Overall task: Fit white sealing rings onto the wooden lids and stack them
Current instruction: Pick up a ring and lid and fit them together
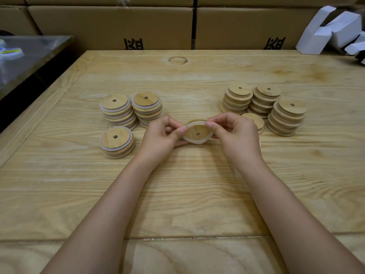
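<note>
Wooden lid [198, 133] is held over the table [177, 194], holed face upward; the white sealing ring [195, 142] is stretched around it, long axis 9 to 3 o'clock, pinched by the left hand [162, 135] at 9 and the right hand [235, 133] at 3.

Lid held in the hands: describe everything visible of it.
The lid is a round disc of pale wood with a small hole at its centre, its face tilted toward the camera. The left hand and right hand hold it over the table, their fingers pinching a white ring stretched loosely round its rim, not yet seated.
</note>
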